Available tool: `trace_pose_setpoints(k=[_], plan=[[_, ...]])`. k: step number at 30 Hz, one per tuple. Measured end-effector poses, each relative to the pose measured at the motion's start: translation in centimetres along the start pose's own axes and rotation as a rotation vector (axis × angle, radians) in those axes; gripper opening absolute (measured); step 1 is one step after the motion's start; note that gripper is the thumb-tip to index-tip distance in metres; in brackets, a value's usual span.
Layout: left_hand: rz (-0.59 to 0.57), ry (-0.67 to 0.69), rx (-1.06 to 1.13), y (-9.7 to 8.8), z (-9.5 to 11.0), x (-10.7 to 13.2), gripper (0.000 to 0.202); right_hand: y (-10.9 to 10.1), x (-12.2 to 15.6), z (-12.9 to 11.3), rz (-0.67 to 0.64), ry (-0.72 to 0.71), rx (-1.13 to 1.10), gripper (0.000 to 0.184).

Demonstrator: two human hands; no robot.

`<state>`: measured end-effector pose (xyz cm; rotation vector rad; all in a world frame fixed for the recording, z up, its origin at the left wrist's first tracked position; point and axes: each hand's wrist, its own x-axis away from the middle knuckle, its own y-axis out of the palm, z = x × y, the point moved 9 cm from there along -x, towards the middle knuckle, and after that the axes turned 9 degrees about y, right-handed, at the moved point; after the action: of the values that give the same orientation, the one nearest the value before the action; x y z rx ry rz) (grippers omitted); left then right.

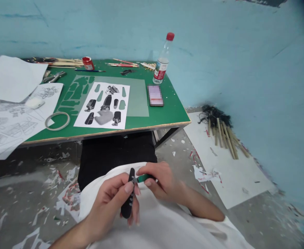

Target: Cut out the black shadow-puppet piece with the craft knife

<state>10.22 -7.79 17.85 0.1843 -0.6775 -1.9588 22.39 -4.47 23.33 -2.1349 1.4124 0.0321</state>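
Low in the view, over my white shirt, my left hand [115, 200] is closed around a long black cut-out piece [129, 204] with small pale marks, held upright. My right hand [160, 181] pinches a small green-handled tool [144, 178] whose metal tip touches the top of the black piece. Both hands meet in front of my lap, well short of the green table [167, 114]. On that table lies a white sheet [102, 105] printed with black figure parts, with holes cut out of it.
On the table: a clear bottle [163, 62] with red cap, a phone [155, 95], a red jar [88, 63], a tape ring [57, 121], pliers [53, 77], brushes, drawing sheets [9, 117]. Paper scraps litter the floor; bamboo sticks [226, 136] lie by the blue wall.
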Motion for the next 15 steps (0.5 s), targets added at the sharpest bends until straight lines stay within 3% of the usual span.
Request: trace_pose_setpoints(k=[5,15], plan=[[-0.006,0.019,0.054,0.16,0.49,0.55,0.042,0.24,0.25,-0.47,0.013,-0.084,0.118,0.033],[0.025,-0.036,0.121,0.29,0.51,0.62,0.041,0.14,0.30,-0.74,0.043,-0.126,0.115,0.023]])
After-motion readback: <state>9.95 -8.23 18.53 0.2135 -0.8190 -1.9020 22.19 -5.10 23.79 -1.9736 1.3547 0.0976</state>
